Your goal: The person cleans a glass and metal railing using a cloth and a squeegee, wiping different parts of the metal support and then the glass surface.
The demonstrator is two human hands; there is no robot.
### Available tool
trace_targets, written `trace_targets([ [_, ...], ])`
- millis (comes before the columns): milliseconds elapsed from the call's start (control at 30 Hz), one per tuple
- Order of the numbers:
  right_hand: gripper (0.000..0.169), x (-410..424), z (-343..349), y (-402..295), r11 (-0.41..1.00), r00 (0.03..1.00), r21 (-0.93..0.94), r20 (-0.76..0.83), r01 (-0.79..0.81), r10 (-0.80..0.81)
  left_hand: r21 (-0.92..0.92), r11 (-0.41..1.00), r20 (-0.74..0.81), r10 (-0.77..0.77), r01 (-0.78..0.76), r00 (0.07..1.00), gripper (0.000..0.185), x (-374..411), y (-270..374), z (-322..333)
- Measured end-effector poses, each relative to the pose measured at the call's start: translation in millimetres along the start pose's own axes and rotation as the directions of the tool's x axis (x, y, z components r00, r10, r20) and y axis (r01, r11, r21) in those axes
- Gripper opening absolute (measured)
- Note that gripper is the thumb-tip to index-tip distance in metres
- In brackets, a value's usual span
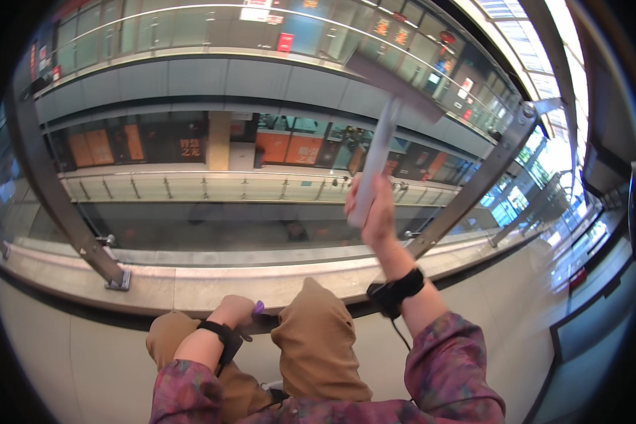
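My right hand (375,209) is raised in front of the glass railing panel (233,228), its fingers closed around the pale handle of a squeegee-like window tool (376,159). The tool's wide, dark head (395,87) lies across the upper part of the view and is blurred; whether it touches the glass cannot be told. Low down at the left, my left hand (236,311) is by my knee, with a small purple thing (259,307) at its fingers. What that thing is, and most of those fingers, cannot be made out. Each wrist wears a black strap with a device.
Metal railing posts stand at the left (63,196) and right (477,169). A pale stone ledge (206,283) runs along the foot of the glass, just before my bent knees. Beyond lie lower and opposite galleries with glass railings (191,188). Dark-framed panels (593,339) are at the right.
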State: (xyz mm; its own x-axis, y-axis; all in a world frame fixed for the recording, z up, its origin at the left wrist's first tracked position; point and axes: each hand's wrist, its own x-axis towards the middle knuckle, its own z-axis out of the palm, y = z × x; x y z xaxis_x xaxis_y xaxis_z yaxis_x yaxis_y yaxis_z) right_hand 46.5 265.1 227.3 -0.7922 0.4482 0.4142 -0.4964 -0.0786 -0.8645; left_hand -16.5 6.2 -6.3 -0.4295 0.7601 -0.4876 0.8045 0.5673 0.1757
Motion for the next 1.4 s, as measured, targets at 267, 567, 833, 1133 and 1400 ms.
trace_targets([
  [267, 0.026, 48, 138, -37, 0.991, 0.976, 0.082, 0.186, 0.104, -0.117, -0.038, 0.999, -0.054, -0.037, 0.035, 0.998, 0.025, -27, -2, -8],
  [567, 0.03, -79, 136, 101, 0.942, 0.889, 0.024, 0.339, -0.336, 0.308, -0.092, 0.995, -0.099, -0.034, 0.025, 0.994, 0.019, -73, 2, -23],
  [833, 0.028, 66, 193, -55, 0.973, 0.951, 0.101, 0.213, 0.207, -0.224, -0.165, 0.986, -0.139, -0.043, 0.02, 0.989, 0.017, -104, -6, -24],
  [1133, 0.021, -28, 192, 81, 0.982, 0.919, -0.026, 0.348, -0.19, 0.187, -0.2, 0.978, -0.222, -0.11, 0.065, 0.969, 0.016, -116, -15, -7],
  [1400, 0.024, -68, 229, 149, 0.974, 0.884, -0.171, 0.417, -0.15, 0.209, -0.223, 0.968, -0.154, -0.154, 0.117, 0.976, 0.018, -127, -11, -6],
])
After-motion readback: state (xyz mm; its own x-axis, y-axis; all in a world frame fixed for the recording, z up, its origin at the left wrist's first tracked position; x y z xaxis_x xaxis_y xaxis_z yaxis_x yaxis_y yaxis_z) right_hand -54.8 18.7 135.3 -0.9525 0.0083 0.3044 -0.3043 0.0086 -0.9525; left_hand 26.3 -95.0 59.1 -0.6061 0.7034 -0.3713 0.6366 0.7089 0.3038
